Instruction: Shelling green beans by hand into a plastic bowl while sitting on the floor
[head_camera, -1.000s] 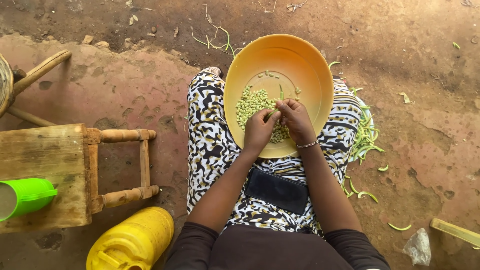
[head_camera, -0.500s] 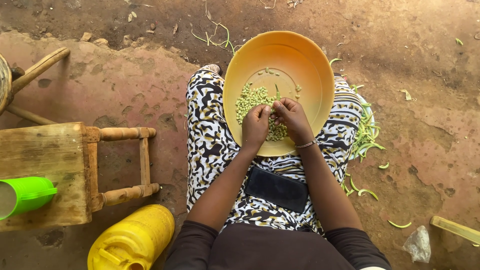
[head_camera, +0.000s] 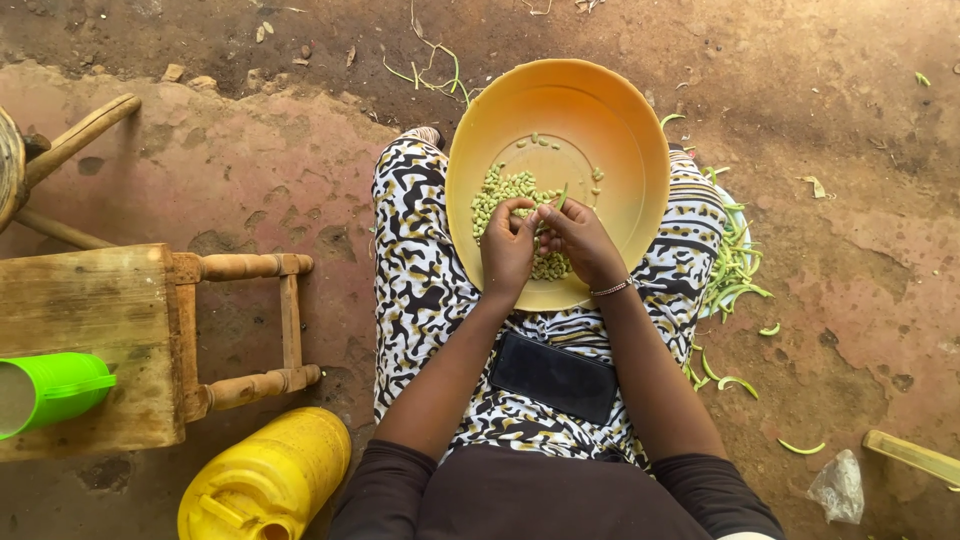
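Observation:
A yellow plastic basin (head_camera: 600, 110) rests on my lap, which is covered by a black, white and tan patterned cloth (head_camera: 420, 290). Shelled pale green beans (head_camera: 500, 190) lie in a heap in the basin. My left hand (head_camera: 507, 250) and my right hand (head_camera: 578, 240) meet over the heap, both pinching a thin green bean pod (head_camera: 556, 202) between the fingertips. A beaded bracelet sits on my right wrist. A black phone (head_camera: 553, 376) lies on my lap near my body.
A pile of green pods (head_camera: 735, 275) lies on the ground right of my legs, with stray pods around. A wooden stool (head_camera: 110, 340) with a green cup (head_camera: 50, 390) stands at left; a yellow jerrycan (head_camera: 265, 480) is below it.
Both hands have shifted slightly within the basin while working the pod. The view has moved a little; nothing else differs.

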